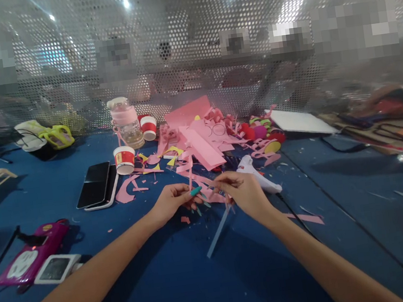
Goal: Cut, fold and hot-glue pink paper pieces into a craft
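Observation:
My left hand (183, 197), with long teal nails, is closed in a pinch on a narrow pink paper strip (190, 172) that sticks up from the fingers. Just to the right, my right hand (239, 188) has its fingertips pressed together; what they hold is too small to make out. A pale, straight strip (218, 233) slants down and left from beneath those fingers. Beside my right hand lies a white tool that looks like a glue gun (258, 175), partly hidden by the hand. Behind both hands spreads a heap of pink paper sheets and cuttings (203, 146).
Two paper cups (124, 160) and a pink-lidded bottle (125, 124) stand left of the heap. Nearer are a black phone (94, 184), a purple device (33, 255) and a small white-framed device (57, 268). A white board (301, 122) lies right. Perforated metal (179, 35) borders the blue table (167, 284).

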`<move>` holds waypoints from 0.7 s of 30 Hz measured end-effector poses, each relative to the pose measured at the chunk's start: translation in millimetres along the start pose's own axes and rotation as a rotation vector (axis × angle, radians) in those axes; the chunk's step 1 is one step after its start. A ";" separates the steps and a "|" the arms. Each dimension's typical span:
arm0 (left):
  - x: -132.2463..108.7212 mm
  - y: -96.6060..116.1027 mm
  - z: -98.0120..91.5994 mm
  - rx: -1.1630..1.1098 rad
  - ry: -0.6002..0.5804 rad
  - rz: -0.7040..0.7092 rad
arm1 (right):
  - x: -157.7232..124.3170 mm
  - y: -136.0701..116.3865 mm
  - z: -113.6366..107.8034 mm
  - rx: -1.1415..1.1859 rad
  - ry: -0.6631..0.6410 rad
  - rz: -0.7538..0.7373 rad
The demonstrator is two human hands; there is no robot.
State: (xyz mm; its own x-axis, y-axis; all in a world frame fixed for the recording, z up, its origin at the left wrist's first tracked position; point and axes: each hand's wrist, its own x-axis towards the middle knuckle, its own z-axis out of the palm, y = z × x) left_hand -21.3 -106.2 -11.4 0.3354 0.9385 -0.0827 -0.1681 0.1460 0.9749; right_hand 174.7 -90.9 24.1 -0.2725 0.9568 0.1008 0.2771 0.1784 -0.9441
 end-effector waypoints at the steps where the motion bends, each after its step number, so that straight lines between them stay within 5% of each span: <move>1: 0.1 0.0 -0.2 0.002 0.000 -0.002 | 0.1 0.2 -0.4 -0.021 0.009 -0.017; 11: 0.9 -0.8 -1.0 0.010 0.008 -0.008 | 3.4 2.6 1.1 0.027 -0.025 -0.069; 21: 2.8 -1.8 0.5 0.007 0.057 -0.021 | -1.4 1.5 6.8 0.147 0.122 -0.069</move>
State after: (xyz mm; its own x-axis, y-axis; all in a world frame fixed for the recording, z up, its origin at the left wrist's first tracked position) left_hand -19.6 -104.0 -13.2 0.2853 0.9516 -0.1141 -0.1551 0.1634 0.9743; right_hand 169.3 -93.5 20.4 -0.1702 0.9658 0.1958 0.1219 0.2178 -0.9684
